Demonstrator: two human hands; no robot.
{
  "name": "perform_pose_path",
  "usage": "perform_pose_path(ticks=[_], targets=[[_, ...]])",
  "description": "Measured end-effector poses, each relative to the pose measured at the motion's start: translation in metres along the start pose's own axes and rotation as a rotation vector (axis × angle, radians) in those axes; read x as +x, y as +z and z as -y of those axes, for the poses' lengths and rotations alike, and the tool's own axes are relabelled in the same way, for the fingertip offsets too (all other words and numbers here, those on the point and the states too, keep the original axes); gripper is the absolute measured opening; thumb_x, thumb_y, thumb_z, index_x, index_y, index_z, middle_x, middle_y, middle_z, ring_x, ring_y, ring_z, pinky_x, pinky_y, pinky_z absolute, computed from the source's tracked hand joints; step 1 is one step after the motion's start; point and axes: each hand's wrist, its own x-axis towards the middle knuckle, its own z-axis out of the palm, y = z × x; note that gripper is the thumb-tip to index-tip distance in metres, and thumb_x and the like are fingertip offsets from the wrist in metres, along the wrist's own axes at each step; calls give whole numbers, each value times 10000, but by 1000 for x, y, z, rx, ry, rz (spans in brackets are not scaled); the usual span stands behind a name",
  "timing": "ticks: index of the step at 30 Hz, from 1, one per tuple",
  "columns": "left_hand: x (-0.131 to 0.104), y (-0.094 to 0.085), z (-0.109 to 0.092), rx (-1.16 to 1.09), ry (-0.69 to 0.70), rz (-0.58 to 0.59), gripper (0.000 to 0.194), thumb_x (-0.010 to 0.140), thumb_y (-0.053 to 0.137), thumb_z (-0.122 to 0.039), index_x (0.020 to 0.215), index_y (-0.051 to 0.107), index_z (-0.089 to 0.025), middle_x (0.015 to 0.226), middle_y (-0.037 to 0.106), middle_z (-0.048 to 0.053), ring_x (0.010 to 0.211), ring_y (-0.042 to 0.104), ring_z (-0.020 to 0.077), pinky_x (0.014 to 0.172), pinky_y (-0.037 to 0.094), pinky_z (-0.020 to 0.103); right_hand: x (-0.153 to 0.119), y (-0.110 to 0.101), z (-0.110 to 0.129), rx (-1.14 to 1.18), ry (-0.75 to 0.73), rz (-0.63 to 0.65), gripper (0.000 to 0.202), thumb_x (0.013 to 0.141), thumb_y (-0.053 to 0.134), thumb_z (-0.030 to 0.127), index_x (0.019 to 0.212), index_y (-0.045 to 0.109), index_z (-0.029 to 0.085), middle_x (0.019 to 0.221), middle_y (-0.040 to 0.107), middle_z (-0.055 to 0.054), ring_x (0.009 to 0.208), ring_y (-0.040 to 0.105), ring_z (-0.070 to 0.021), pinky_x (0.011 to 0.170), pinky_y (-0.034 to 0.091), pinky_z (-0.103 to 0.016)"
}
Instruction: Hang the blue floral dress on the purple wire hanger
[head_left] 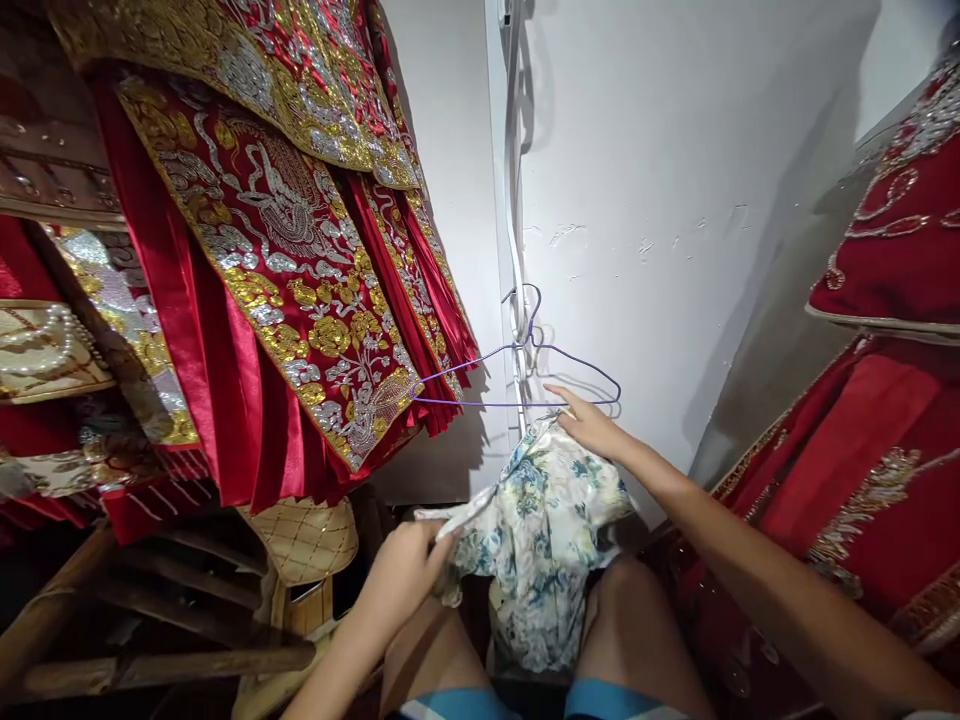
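Note:
A white garment with a blue-green floral print (544, 500) hangs in loose folds between my two hands, above my knees. My left hand (412, 565) is closed on its pale edge at the lower left, thumb on top. At the garment's upper end, my right hand (592, 428) grips the cloth, with one finger stretched out toward the hanger. This thin purple hanger (495, 404) hangs by its hook at the wall, just above the garment. The finger overlaps its lower bar; whether they touch I cannot tell.
Red robes with gold and silver embroidery (330, 290) hang at left. Another red beaded outfit (885, 400) hangs at right. A white upright strip (514, 200) runs down the wall (637, 180). A wooden bamboo-like frame (165, 670) and quilted cream bag (307, 535) are lower left.

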Motion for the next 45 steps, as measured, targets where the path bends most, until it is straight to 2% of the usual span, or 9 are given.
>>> perform_pose_path(ticks=[2,6,18,25,29,33,37,42,45], targets=[[3,-17,8,25,27,-77,427,985,363,-371,765,675,-181,901,745,123,852,665,273,789,444,365,1,11,-12,-100,-51,99,505,863,464,240,1351,595,234,1285,680,-98,1128,636,-292,915,486,-384],[14,-42,15,86,76,-188,372,963,378,-305,992,722,-169,1255,702,142,1146,624,317,1017,416,439,-13,12,-12,-180,-54,155,429,930,393,250,1278,645,250,947,756,-45,829,691,-254,764,508,-348],[64,-81,-25,52,55,-512,495,978,292,-421,1238,594,-128,1331,640,187,1243,566,340,1045,424,459,-67,-44,6,-36,-106,114,373,988,423,320,1276,649,249,1102,742,-34,1012,671,-251,886,504,-330],[102,-88,-25,119,-29,-258,440,961,272,-439,908,623,-180,974,739,169,960,691,334,861,504,421,-72,-42,16,-34,-44,57,294,1009,423,399,979,656,222,846,684,9,794,605,-186,733,435,-272],[114,-70,-27,-13,121,-406,437,968,322,-383,1159,623,-131,1299,662,204,1236,609,324,1045,444,450,-70,-36,8,-20,-13,38,297,1000,440,389,793,555,209,711,571,29,690,519,-159,657,378,-264],[130,-73,-55,-164,485,-515,336,983,420,-338,1198,619,-173,1415,598,152,1276,582,269,1065,436,394,-66,-26,12,83,-27,48,320,990,445,419,748,489,212,724,540,18,716,520,-166,666,401,-266],[142,-84,-70,-203,508,-571,290,973,513,-343,1205,598,-190,1126,730,96,870,691,198,801,503,301,-75,-29,20,22,-11,35,138,906,552,340,969,601,227,857,644,-10,826,605,-207,747,443,-291],[142,-80,-52,-143,553,-620,295,983,517,-393,976,710,-169,934,768,76,850,710,210,786,503,298,-87,-59,16,-212,57,-249,829,752,605,203,1533,337,280,774,655,37,709,616,-201,722,448,-300],[141,-78,-47,-167,585,-624,317,978,521,-397,1022,731,-164,1030,773,98,934,720,229,866,516,322,-78,-80,13,-342,98,-411,886,747,619,259,1574,303,229,797,661,17,710,610,-207,676,432,-296]])
